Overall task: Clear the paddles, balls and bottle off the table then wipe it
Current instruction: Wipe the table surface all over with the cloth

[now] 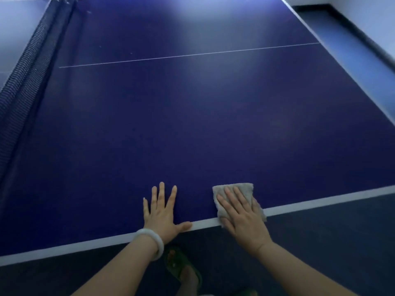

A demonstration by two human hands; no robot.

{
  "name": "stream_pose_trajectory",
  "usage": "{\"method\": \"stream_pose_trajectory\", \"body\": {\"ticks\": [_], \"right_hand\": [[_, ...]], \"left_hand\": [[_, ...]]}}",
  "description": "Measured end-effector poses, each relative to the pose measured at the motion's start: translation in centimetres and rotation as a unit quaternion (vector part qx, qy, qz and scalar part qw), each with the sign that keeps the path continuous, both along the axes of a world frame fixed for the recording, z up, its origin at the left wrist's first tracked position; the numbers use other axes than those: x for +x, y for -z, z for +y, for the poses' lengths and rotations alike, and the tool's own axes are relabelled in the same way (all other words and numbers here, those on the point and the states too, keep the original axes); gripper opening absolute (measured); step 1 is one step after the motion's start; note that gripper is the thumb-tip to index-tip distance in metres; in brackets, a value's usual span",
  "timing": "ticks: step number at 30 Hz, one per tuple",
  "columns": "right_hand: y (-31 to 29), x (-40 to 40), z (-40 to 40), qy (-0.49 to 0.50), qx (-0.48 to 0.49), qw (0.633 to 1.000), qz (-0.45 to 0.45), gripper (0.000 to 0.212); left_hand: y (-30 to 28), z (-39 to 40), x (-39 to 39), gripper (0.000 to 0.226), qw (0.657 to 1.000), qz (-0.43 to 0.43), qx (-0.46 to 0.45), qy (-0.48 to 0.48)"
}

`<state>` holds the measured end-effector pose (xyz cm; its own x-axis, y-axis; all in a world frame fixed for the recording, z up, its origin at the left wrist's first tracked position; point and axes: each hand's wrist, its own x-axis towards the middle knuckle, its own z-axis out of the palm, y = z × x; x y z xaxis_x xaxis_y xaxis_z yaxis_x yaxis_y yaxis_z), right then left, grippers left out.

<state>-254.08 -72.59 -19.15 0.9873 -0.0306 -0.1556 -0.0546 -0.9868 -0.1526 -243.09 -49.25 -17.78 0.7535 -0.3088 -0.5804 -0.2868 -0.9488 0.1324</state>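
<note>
My right grip (242, 218) presses flat on the grey cloth (237, 192) at the worktop (192, 124) edge; my left grip (161, 212) lies open beside it, holding nothing.

There was one blue worktop (192, 124), one net (32, 60), one gray cloth (245, 190), two hands, one white bracelet (152, 242), and two green sandals.
</note>
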Motion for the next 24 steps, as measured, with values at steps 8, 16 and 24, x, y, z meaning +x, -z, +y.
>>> {"method": "stream_pose_trajectory", "body": {"ticks": [8, 16, 24], "right_hand": [[-1.0, -2.6, -11.1, 0.294, 0.038, 0.952, -0.07, 0.045], [-2.3, -8.0, -13.0, 0.276, 0.092, 0.956, -0.046, 0.033], [-3.5, -17.3, -20.0, 0.354, 0.117, 0.928, -0.018, 0.021]], "left_hand": [[-0.1, -2.6, -3.0, 0.104, 0.997, -0.012, 0.021, -0.072], [-2.0, -8.2, -8.9, 0.104, 0.991, -0.019, 0.058, -0.119], [-5.0, -19.5, -13.1, 0.061, 0.999, 0.003, -0.038, 0.021]]}}
